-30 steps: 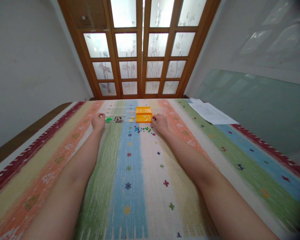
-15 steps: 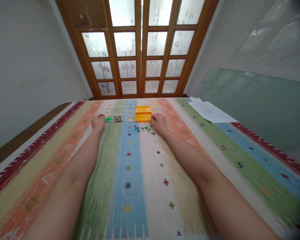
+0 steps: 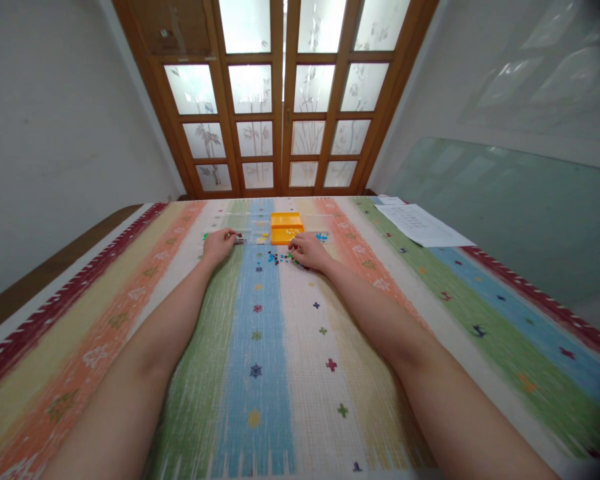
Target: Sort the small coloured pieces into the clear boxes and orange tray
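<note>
My left hand [image 3: 220, 247] is closed in a pinch over the small dark brown pieces [image 3: 239, 239] in a clear compartment. Whatever its fingertips grip is too small to make out. My right hand [image 3: 310, 252], fingers drawn together, hovers at the front right corner of the orange box [image 3: 286, 219], by the loose pile of small mixed pieces [image 3: 274, 257]. Its fingers hide part of that pile, and I cannot see what is between them. White pieces [image 3: 292, 231] lie in the front half of the orange box.
Clear trays flank the orange box, holding yellow pieces [image 3: 263, 237], blue pieces [image 3: 322, 237] and green pieces [image 3: 205, 236], these partly hidden by my left hand. Printed paper sheets [image 3: 420, 225] lie at the right on the striped tablecloth [image 3: 265, 400]. Beyond the table stands a wood-framed glass door [image 3: 284, 133].
My left hand has moved right, from the green pieces to the dark brown ones. My right hand has shifted slightly left over part of the pile, uncovering the blue pieces in the tray.
</note>
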`<state>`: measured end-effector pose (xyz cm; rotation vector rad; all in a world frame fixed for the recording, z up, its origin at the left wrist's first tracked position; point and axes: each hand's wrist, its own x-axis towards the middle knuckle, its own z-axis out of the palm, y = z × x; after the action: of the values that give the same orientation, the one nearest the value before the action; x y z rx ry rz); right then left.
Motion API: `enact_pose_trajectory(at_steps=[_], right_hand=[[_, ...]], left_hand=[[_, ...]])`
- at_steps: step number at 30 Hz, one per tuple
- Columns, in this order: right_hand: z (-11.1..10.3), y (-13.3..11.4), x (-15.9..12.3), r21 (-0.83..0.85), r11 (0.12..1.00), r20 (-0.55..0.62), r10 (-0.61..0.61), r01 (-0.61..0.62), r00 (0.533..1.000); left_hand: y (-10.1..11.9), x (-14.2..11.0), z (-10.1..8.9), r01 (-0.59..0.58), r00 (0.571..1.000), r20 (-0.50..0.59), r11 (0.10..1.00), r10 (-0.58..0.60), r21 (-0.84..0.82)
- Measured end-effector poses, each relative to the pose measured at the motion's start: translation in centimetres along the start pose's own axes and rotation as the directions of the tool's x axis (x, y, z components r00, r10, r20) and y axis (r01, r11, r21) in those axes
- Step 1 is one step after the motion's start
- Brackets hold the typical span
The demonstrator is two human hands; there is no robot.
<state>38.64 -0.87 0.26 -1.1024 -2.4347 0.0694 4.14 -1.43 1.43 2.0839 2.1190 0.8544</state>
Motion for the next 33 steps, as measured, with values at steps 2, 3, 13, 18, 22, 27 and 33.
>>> enact_pose_trajectory(at_steps=[2, 3, 13, 18, 22, 27, 33], right_hand=[[0.0, -0.1, -0.1, -0.001, 1.000, 0.027, -0.020, 0.020, 0.999], [-0.1, -0.2, -0.1, 0.000, 1.000, 0.039, -0.030, 0.030, 0.999], [-0.3, -0.6, -0.1, 0.058, 0.992, 0.053, -0.119, 0.116, 0.991], [0.0, -0.2, -0.1, 0.031, 0.996, 0.039, -0.085, 0.084, 0.996], [0.4, 0.2, -0.1, -0.011, 0.998, 0.024, -0.056, 0.056, 0.998], [0.5, 0.1, -0.1, -0.023, 0.997, -0.009, -0.074, 0.074, 0.997], [0.6, -1.4, -0.1, -0.009, 0.989, 0.001, -0.150, 0.150, 0.989]], left_hand=[[0.8, -0.3, 0.2, -0.059, 0.997, 0.042, 0.998, 0.059, 0.014], [1.2, -0.5, 0.4, -0.090, 0.995, 0.055, 0.996, 0.089, 0.019], [2.4, -1.0, 1.2, -0.275, 0.955, 0.118, 0.961, 0.273, 0.000], [2.8, -1.2, 1.2, -0.295, 0.947, 0.139, 0.955, 0.289, 0.023], [3.1, -1.4, 1.2, -0.302, 0.944, 0.150, 0.953, 0.295, 0.029], [3.8, -1.9, 1.2, -0.329, 0.931, 0.184, 0.943, 0.316, 0.046], [4.5, -2.1, 1.3, -0.350, 0.917, 0.227, 0.934, 0.327, 0.069]])
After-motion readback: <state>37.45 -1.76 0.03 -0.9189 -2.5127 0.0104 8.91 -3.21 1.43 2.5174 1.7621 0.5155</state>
